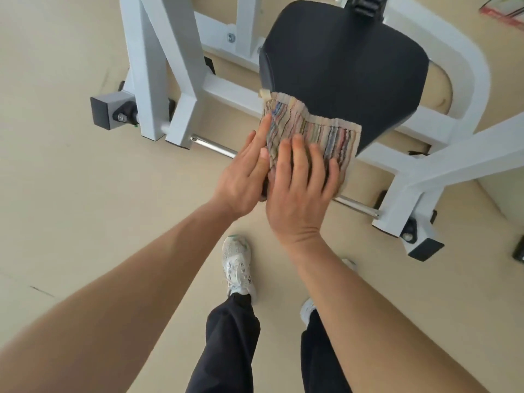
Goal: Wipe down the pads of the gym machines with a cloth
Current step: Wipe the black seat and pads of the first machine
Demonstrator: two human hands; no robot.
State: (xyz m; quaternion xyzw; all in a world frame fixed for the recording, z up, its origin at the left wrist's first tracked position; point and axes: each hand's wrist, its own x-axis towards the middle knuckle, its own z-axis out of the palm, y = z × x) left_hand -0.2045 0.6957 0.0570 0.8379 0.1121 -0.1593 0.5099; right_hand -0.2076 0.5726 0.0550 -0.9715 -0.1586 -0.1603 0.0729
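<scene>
A black seat pad (346,66) of a white gym machine fills the upper middle of the head view. A striped, many-coloured cloth (320,129) lies over the pad's near edge. My right hand (300,188) presses flat on the cloth with its fingers spread and straight. Beside it, my left hand (243,177) lies against the cloth's left edge, fingers straight, its fingertips touching the fabric. The pad's near tip is hidden under the cloth and both hands.
The machine's white steel frame (158,66) stands left and right of the pad, with a chrome bar (212,146) low across the front and black end caps (103,112) at floor level. My feet in white shoes (236,265) stand on the beige floor.
</scene>
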